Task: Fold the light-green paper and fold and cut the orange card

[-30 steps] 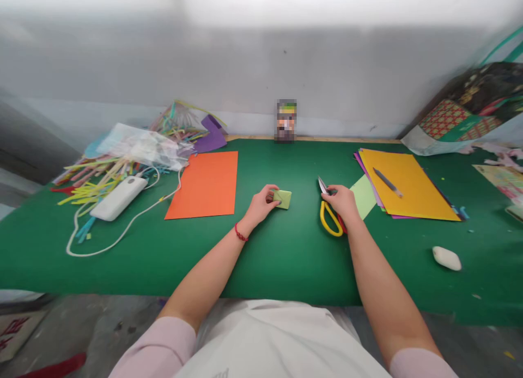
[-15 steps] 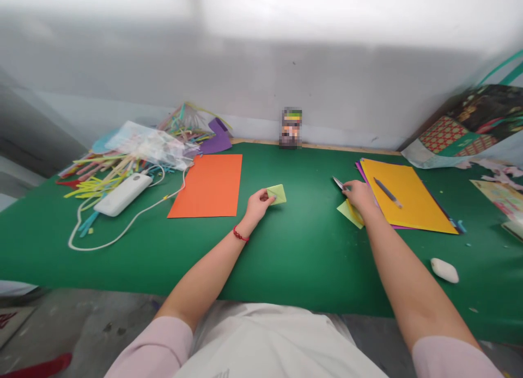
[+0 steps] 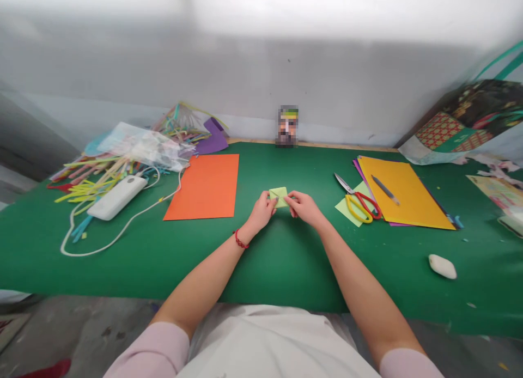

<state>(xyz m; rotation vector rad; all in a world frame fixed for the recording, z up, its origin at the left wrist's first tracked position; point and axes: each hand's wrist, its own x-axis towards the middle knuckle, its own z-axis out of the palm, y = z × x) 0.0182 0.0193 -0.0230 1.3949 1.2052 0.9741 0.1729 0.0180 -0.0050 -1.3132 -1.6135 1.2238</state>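
Observation:
A small folded piece of light green paper point(image 3: 278, 195) is held just above the green tabletop, between my two hands. My left hand point(image 3: 262, 210) pinches its left side, with the thumb on top. At its right edge, my right hand point(image 3: 304, 206) grips the paper between thumb and fingers. To the right lie scissors point(image 3: 359, 201) with one red and one yellow handle, blades pointing away and slightly left. They rest partly on a light green paper sheet point(image 3: 348, 210).
Orange paper point(image 3: 204, 187) lies left of my hands. Beyond it are a white power bank point(image 3: 117, 197) with a cable and a heap of paper strips point(image 3: 92, 182). On the right are yellow sheets point(image 3: 412, 198) under a pen point(image 3: 385, 189), and a white case point(image 3: 442, 266).
My right hand has let go of the scissors, leaving them on the light green sheet. It has moved left and taken hold of the folded paper, which my left hand still pinches.

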